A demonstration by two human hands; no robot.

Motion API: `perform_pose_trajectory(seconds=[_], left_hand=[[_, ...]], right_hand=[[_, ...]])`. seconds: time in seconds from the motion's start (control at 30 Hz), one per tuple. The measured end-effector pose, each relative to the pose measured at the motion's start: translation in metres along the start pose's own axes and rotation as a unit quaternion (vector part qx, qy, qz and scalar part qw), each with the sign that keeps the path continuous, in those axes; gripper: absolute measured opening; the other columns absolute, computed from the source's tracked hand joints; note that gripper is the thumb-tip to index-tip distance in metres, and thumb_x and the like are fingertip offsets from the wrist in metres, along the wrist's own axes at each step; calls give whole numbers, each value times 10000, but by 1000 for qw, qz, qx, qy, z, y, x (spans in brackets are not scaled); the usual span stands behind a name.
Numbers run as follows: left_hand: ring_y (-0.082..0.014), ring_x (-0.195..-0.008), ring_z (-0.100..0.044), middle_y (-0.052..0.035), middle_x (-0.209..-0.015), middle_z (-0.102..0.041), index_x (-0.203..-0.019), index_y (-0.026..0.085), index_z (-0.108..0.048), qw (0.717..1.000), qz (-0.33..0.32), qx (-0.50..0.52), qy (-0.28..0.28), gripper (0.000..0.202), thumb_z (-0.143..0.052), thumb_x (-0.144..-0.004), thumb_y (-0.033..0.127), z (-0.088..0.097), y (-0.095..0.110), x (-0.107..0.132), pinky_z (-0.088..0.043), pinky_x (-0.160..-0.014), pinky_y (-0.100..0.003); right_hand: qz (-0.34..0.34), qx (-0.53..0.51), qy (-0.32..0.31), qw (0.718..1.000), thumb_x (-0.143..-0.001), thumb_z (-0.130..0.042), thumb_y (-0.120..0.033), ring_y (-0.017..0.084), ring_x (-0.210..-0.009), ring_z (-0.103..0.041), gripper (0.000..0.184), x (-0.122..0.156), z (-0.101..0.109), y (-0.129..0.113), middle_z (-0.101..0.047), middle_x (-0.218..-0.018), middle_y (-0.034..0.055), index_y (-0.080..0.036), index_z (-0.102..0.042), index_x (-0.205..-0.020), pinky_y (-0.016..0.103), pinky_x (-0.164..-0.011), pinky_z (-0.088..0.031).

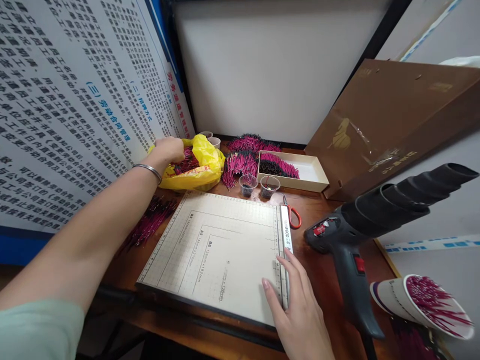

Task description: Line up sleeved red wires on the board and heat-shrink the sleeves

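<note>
My left hand [170, 149] reaches into a yellow plastic bag [208, 157] at the back left. The bag holds many short magenta wire pieces [186, 162]; my left fingertips are hidden there, so I cannot see what they grip. Resting on the right edge of a paper trimmer board [240, 250], my right hand [302, 305] is open, its fingers apart and holding nothing. The board is cream with a printed grid and size marks. Along its right side runs a white rail [285, 227].
Wire bundles [240, 167] lie behind the board, beside a cardboard tray [313, 172] of wires. Two small clear cups [248, 185], red-handled scissors [295, 217] and a black heat gun [350, 260] stand around it. A paper cup [393, 297] of wires is at right.
</note>
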State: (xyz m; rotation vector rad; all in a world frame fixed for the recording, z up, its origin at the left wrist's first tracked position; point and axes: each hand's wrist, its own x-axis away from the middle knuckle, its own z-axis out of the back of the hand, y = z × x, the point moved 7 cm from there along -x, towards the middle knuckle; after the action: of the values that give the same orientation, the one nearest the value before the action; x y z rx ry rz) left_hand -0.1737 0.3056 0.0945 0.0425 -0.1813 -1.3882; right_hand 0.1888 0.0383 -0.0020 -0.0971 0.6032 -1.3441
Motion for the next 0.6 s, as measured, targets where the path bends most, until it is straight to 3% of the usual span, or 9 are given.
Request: perform_pose_trajectory(seconds=[0.1, 0.23, 0.37, 0.47, 0.6], left_hand=[[-268, -1030, -648, -55, -886, -710, -785, 156, -694, 999, 18, -39, -24, 198, -775, -795, 336, 2, -7, 1, -475, -962, -433], [-200, -829, -673, 8, -687, -674, -732, 195, -710, 997, 31, -39, -64, 145, -794, -782, 302, 12, -18, 4, -509, -832, -321], [-159, -690, -647, 5, -604, -644, -656, 159, -665, 995, 72, -14, -68, 313, -731, -830, 410, 8, -28, 13, -517, -695, -274], [-196, -718, -675, -3, -494, -575, -564, 145, -616, 993, 100, -3, -63, 350, -740, -740, 420, -7, -31, 23, -502, -679, -260], [-213, -878, -702, 8, -553, -581, -653, 120, -627, 996, 83, 21, -34, 342, -617, -811, 424, -23, -26, 26, -490, -790, -264]], right_hand=[[-5, -5, -21, 1000, -1005, -466, -468, 245, -1266, -647, 384, 0, -2, 1, -592, -1438, 80, -256, -512, -1321, 405, -894, -655], [-20, -9, -12, 1000, -1010, -438, -482, 272, -1248, -658, 386, -1, -1, 1, -603, -1422, 100, -242, -531, -1297, 458, -878, -658], [-28, -14, -17, 999, -1007, -432, -496, 284, -1248, -656, 393, -2, -2, -1, -608, -1420, 92, -239, -538, -1286, 480, -877, -657], [-38, -25, -23, 999, -1003, -430, -514, 290, -1268, -643, 411, -1, -3, 1, -600, -1433, 81, -243, -541, -1291, 492, -896, -650], [-61, -51, -43, 996, -995, -417, -550, 294, -1305, -615, 444, 0, -6, 4, -578, -1462, 74, -244, -559, -1284, 503, -937, -632]])
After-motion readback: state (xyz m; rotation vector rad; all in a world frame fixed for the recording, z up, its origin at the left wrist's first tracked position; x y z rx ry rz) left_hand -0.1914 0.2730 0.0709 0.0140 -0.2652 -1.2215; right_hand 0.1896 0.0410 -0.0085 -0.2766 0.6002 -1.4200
